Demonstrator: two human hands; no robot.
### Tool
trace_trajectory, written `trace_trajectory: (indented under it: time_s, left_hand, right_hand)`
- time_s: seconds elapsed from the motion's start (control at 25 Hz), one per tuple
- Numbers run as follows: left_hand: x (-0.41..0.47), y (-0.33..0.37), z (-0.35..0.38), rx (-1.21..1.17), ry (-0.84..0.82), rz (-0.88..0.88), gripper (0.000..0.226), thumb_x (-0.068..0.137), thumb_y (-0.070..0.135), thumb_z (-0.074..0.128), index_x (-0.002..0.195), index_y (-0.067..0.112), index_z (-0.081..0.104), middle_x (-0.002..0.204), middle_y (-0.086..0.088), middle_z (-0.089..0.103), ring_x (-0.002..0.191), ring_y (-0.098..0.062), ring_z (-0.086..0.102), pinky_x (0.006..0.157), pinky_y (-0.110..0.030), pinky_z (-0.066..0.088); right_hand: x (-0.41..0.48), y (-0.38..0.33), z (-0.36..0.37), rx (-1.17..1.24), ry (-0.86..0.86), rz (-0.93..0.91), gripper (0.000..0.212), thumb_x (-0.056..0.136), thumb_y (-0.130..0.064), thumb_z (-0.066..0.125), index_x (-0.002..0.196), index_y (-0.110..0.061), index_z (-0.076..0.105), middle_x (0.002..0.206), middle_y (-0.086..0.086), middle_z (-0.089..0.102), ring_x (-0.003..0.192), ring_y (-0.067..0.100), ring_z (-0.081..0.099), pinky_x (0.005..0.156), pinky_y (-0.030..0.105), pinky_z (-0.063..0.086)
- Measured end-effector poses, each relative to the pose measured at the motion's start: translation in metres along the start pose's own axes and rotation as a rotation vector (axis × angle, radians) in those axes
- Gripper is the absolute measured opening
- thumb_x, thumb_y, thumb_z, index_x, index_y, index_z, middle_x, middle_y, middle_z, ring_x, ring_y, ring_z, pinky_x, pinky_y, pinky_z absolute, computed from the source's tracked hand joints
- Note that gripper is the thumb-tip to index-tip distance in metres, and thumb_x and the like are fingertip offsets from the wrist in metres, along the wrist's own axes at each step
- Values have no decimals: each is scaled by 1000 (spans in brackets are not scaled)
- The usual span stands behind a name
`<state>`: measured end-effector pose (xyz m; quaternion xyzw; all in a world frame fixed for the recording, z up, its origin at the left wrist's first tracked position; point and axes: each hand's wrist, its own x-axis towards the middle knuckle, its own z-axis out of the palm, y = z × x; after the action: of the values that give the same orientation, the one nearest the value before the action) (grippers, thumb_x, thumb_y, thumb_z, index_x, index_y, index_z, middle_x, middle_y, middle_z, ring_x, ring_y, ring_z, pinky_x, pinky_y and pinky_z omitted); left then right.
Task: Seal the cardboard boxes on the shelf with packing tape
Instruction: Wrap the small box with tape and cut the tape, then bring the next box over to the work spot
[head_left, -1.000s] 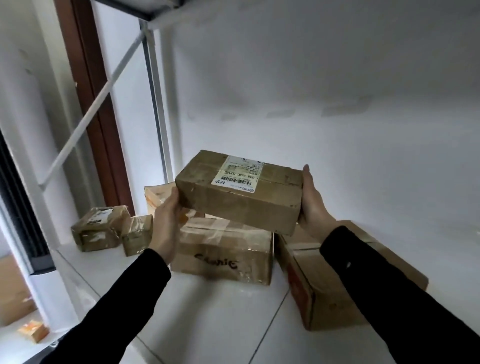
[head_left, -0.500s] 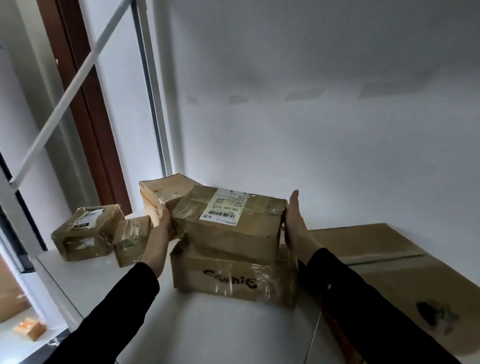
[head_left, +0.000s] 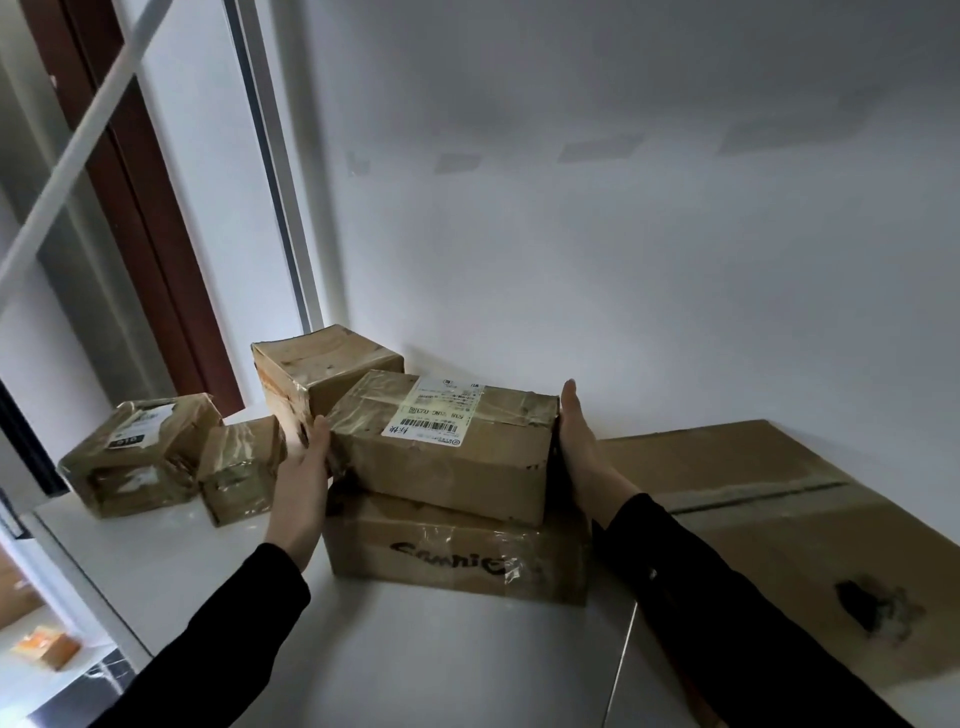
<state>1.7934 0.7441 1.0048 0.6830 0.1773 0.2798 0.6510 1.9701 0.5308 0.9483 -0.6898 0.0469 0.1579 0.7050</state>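
A taped cardboard box with a white shipping label rests on top of a wider box with black handwriting on the white shelf. My left hand presses flat against the labelled box's left end. On its right end lies my right hand, fingers straight. Both hands clamp the box between them. No tape roll is in view.
A taller box stands behind at the left. Two small taped boxes sit at the shelf's left end. A large flat box fills the right side. The white wall is close behind, a shelf post at the left.
The labelled box has come down from mid-air and now sits on the handwritten box. Both hands stayed on its ends. The camera moved closer and lower.
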Motion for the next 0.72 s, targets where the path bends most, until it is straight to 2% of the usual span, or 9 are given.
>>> trace_trajectory:
  time_s: [0.2,0.32,0.36,0.4,0.44,0.48,0.56,0.64,0.72]
  left_hand:
    - [2,-3,-4,-37,12,-26,45,96,45,39,120,12,60,110,-3,65,103,-19,58,97,-34,42]
    - [2,-1,-4,-62,8,-58,31,97,40,40,105,19,62,105,-4,65,99,-22,58,94,-34,42]
    - [3,1,-3,-53,22,-69,28,97,37,40,97,20,62,102,-6,63,96,-23,56,88,-34,42]
    - [5,4,-2,-31,55,-80,28,97,37,40,94,17,61,101,-10,62,96,-25,54,84,-35,41]
    - [5,9,0,4,110,-83,32,96,37,40,98,12,60,105,-14,60,99,-28,54,84,-38,40]
    - [1,15,4,52,191,-73,40,96,38,39,107,6,60,113,-18,59,105,-32,54,87,-39,39]
    - [-23,35,18,152,315,44,43,97,35,37,113,1,58,123,-20,57,116,-35,49,94,-38,35]
    - [-67,55,45,113,205,222,43,99,29,37,125,-1,53,137,-14,50,131,-26,41,108,-31,30]
    - [-120,59,77,23,-29,238,44,99,23,40,140,8,40,145,5,39,134,-3,32,107,-9,23]
  right_hand:
    - [-7,-11,3,-54,10,16,150,10,-104,27,140,-31,41,152,3,33,144,22,23,118,48,16]
    - [-16,-16,1,-14,-19,7,149,10,-104,28,138,-29,45,139,-1,52,131,23,43,111,46,30]
    - [-35,-27,1,-2,-37,-2,144,19,-105,27,140,-28,42,128,-7,61,124,21,48,106,44,35]
    - [-60,-42,1,-8,-65,-29,130,41,-103,22,144,-24,35,125,-11,62,122,20,49,103,42,37]
    - [-82,-54,-1,-28,-77,-71,107,68,-91,16,148,-21,26,136,-8,53,130,20,42,107,40,31]
    - [-94,-62,-8,-41,-61,-131,84,86,-73,12,150,-19,17,151,-3,34,140,20,29,114,38,21]
    - [-107,-76,-35,-44,-52,-251,66,96,-56,7,151,-19,5,159,0,7,146,16,8,118,35,3]
    - [-123,-93,-69,-57,-50,-336,62,96,-53,2,150,-22,-2,159,-3,-1,146,13,1,117,34,-2]
    - [-139,-107,-106,-119,-1,-381,62,95,-54,0,150,-24,-4,159,-4,-1,146,13,1,117,36,-2]
